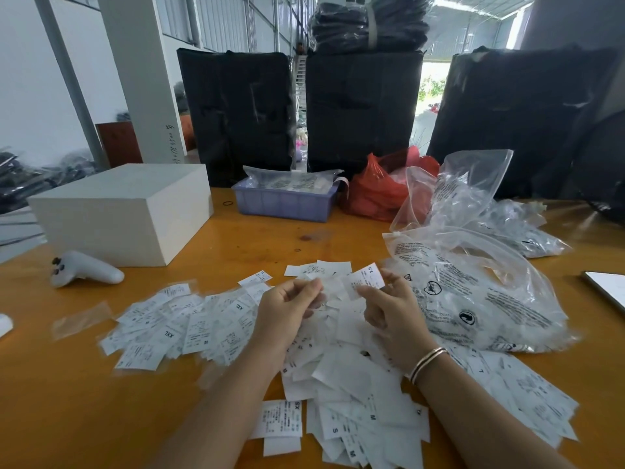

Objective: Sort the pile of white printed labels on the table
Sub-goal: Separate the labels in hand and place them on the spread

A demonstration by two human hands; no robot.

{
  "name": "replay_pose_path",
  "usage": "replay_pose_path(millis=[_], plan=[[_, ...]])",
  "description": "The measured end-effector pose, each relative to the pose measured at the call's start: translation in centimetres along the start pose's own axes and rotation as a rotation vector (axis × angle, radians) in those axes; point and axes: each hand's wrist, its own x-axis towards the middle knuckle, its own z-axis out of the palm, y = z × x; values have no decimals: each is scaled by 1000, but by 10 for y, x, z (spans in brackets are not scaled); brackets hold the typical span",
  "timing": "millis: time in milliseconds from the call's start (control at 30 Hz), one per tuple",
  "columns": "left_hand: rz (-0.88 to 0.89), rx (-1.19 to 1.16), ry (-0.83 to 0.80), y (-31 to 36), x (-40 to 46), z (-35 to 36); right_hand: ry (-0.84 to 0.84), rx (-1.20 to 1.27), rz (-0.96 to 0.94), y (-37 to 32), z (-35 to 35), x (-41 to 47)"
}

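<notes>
White XS label [367, 280] pinched in right hand [389, 318], left hand [287, 308] pinching another label; mid-sort, next: drop onto matching size stack

label print [367, 279] blurred — phone [605, 289] cut off, pile [355, 384] partly hidden

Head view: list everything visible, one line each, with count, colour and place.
labels: many, white, piled mid-table
held label: one, white, marked XS, in right hand
box: one, white, left rear
controller: one, white, left of pile
tray: one, purple, rear centre
red bag: one, right of tray
clear bags: several, printed, right
black bundles: three upright, behind table
table: one, orange
left hand: fingers pinch a label, blurred
right hand: fingers pinch held label; bracelet on wrist
</notes>
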Motion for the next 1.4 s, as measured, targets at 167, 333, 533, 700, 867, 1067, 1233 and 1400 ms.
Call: replay_pose_path(millis=[167, 333, 533, 700, 867, 1067, 1233, 1400], plan=[[14, -29, -30, 1, 1, -5, -67, 66, 25, -1, -4, 2], [22, -38, -52, 3, 2, -6, -84, 112, 29, -1, -4, 1], [71, 33, -111, 6, 2, -10, -168, -92, -42, -4, -1, -5], [103, 81, -118, 6, 3, -11, -145, -293, -116, -5, 3, -13], [100, 122, -140, 5, 2, -11, -148, -497, -209, -5, 8, -15], [61, 116, -173, 6, 2, -11, -148, -596, -273, -5, 9, -16], [25, 125, -246, 9, 1, -13, -197, -605, -247, -6, 10, -18], [-17, 71, -240, 10, 1, -14, -265, -541, -201, -6, 7, -17]])
